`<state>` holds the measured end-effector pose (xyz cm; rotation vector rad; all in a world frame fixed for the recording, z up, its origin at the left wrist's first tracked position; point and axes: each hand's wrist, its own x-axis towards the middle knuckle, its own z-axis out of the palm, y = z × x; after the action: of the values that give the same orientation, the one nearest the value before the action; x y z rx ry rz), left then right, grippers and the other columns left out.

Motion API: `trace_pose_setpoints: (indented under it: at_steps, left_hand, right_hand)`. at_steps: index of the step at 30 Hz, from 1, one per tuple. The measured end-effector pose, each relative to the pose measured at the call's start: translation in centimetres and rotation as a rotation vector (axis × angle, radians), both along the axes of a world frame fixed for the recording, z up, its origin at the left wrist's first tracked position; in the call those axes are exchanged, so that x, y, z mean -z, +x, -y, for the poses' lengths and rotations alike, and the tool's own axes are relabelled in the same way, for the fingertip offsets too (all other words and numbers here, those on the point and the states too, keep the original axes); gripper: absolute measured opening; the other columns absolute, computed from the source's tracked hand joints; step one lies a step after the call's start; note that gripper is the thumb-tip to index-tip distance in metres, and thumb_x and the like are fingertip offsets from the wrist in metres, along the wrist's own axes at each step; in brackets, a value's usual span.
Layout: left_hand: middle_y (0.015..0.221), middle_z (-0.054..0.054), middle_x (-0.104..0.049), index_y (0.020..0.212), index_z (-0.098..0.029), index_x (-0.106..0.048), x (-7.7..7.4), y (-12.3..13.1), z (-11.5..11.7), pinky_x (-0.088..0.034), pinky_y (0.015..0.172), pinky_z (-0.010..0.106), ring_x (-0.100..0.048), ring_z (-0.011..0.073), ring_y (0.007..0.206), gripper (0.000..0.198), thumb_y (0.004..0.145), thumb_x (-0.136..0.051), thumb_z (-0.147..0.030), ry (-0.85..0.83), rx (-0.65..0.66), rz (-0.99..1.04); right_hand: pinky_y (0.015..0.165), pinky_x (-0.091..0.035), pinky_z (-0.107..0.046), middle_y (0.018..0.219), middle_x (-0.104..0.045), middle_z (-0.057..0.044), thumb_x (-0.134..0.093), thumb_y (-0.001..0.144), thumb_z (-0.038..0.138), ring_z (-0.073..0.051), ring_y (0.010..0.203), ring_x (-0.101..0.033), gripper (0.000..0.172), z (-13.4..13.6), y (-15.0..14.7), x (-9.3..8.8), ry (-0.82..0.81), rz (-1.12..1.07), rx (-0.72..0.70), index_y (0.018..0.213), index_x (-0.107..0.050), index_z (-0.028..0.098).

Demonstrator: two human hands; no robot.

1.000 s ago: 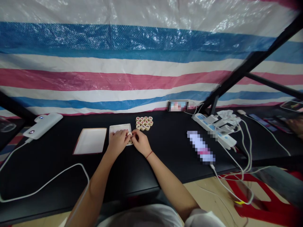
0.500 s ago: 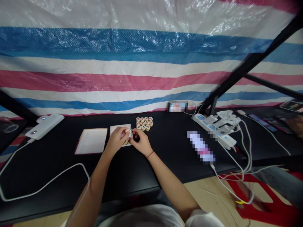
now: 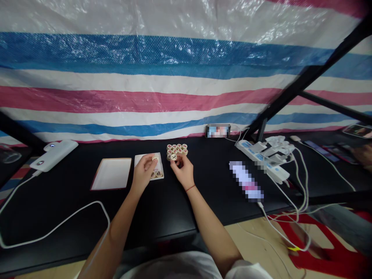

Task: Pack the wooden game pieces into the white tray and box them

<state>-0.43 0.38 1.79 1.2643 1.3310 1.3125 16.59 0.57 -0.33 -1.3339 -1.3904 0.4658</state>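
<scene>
My left hand [image 3: 144,170] pinches a round cream xiangqi piece over the white box [image 3: 162,176], its fingers closed. A couple of pieces with black characters, including a xiangqi piece [image 3: 158,174], lie in the near part of that box. My right hand [image 3: 183,169] grips another xiangqi piece [image 3: 173,157], marked in black, between thumb and fingers. It is at the near side of a cluster of xiangqi pieces [image 3: 179,146] set close together in rows on the table. Red characters show on the far rows; my fingers hide part of the near row.
Left of the box lies an open lid [image 3: 112,174], white inside. A white power bank [image 3: 58,155] with a cable is at far left. On the right are a phone [image 3: 246,180], a power strip [image 3: 261,159] with plugs and cords, and a propped phone [image 3: 217,130]. A person's hand [image 3: 364,155] shows at far right.
My right hand has moved right from the box to the cluster, now with a piece in its fingers. My left hand has shifted slightly left, still holding a piece.
</scene>
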Motion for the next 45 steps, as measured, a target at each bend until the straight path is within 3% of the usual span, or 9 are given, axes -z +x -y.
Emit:
trace_pose_setpoints:
  at_steps: [9, 14, 17, 20, 23, 25, 27, 38, 45]
  left_hand:
    - [0.105, 0.007, -0.070, 0.115, -0.019, -0.064, 1.1, -0.3, -0.4, -0.055, 0.083, 0.031, -0.067, 0.0188, 0.094, 0.045, 0.073, -0.070, -0.035, 0.014, -0.103, 0.106]
    - [0.095, 0.006, -0.070, 0.119, -0.018, -0.063, 0.9, -0.3, -0.3, -0.055, 0.076, 0.028, -0.067, 0.0165, 0.084, 0.049, 0.075, -0.068, -0.039, 0.005, -0.083, 0.045]
    - [0.091, 0.004, -0.069, 0.113, -0.019, -0.066, 0.4, -0.2, 0.1, -0.054, 0.074, 0.027, -0.064, 0.0146, 0.077, 0.041, 0.077, -0.067, -0.039, 0.084, -0.079, -0.159]
    - [0.084, 0.001, -0.066, 0.109, -0.022, -0.066, 0.3, 0.0, 0.5, -0.052, 0.076, 0.027, -0.061, 0.0139, 0.073, 0.030, 0.081, -0.065, -0.034, 0.272, -0.032, -0.450]
    - [0.085, 0.003, -0.066, 0.109, -0.023, -0.066, 0.6, 0.3, 0.8, -0.050, 0.082, 0.030, -0.062, 0.0169, 0.081, 0.025, 0.084, -0.062, -0.028, 0.428, 0.036, -0.663]
    - [0.091, 0.005, -0.067, 0.109, -0.022, -0.065, 0.9, 0.4, 0.8, -0.049, 0.086, 0.032, -0.063, 0.0194, 0.088, 0.025, 0.085, -0.061, -0.023, 0.480, 0.073, -0.759]
    - [0.094, 0.005, -0.068, 0.111, -0.022, -0.064, 1.2, 0.5, 0.8, -0.049, 0.086, 0.033, -0.062, 0.0208, 0.091, 0.027, 0.085, -0.060, -0.018, 0.498, 0.107, -0.821]
    - [0.099, 0.007, -0.066, 0.125, -0.022, -0.056, 1.5, 1.1, 1.1, -0.050, 0.088, 0.037, -0.062, 0.0228, 0.094, 0.036, 0.089, -0.055, -0.022, 0.516, 0.163, -0.848]
    - [0.106, 0.009, -0.065, 0.126, -0.021, -0.054, 1.0, 1.4, 1.4, -0.049, 0.092, 0.039, -0.061, 0.0224, 0.099, 0.035, 0.092, -0.050, -0.028, 0.503, 0.155, -0.787]
  right_hand:
    - [0.071, -0.045, -0.030, 0.080, -0.065, -0.004, -0.059, 0.072, 0.037, -0.018, 0.069, -0.057, 0.024, -1.8, 6.0, 1.3, -0.254, 0.062, 0.329, 0.087, -0.061, 0.018]
    - [0.078, -0.045, -0.035, 0.085, -0.064, -0.008, -0.059, 0.069, 0.032, -0.023, 0.082, -0.058, 0.020, -2.0, 6.3, 2.0, -0.306, 0.298, 0.341, 0.083, -0.064, 0.018]
    - [0.080, -0.045, -0.036, 0.088, -0.063, -0.010, -0.060, 0.070, 0.034, -0.023, 0.084, -0.057, 0.024, -1.8, 5.7, 1.6, -0.252, 0.317, 0.319, 0.087, -0.065, 0.017]
    - [0.072, -0.046, -0.031, 0.086, -0.063, -0.007, -0.059, 0.076, 0.041, -0.018, 0.074, -0.055, 0.031, -1.3, 4.5, 0.5, -0.152, 0.127, 0.193, 0.094, -0.064, 0.016]
    - [0.058, -0.043, -0.025, 0.082, -0.064, -0.002, -0.059, 0.080, 0.045, -0.012, 0.060, -0.049, 0.032, -0.3, 2.4, -0.7, -0.157, -0.032, -0.169, 0.095, -0.064, 0.018]
    - [0.056, -0.042, -0.023, 0.076, -0.062, 0.001, -0.063, 0.079, 0.043, -0.010, 0.058, -0.047, 0.027, 0.3, 1.0, -1.2, -0.152, -0.023, -0.381, 0.092, -0.064, 0.019]
    - [0.057, -0.042, -0.023, 0.069, -0.059, 0.003, -0.065, 0.078, 0.040, -0.010, 0.057, -0.047, 0.023, 0.8, 0.0, -1.5, -0.132, 0.011, -0.446, 0.087, -0.065, 0.020]
    - [0.056, -0.043, -0.024, 0.068, -0.058, 0.002, -0.063, 0.076, 0.031, -0.012, 0.060, -0.051, 0.019, 0.6, -0.4, -1.2, -0.052, -0.019, -0.309, 0.091, -0.066, 0.019]
    - [0.066, -0.051, -0.029, 0.097, -0.071, -0.009, -0.060, 0.075, 0.035, -0.017, 0.073, -0.065, 0.036, -1.0, 4.1, 0.0, -0.100, 0.020, 0.182, 0.105, -0.065, 0.016]
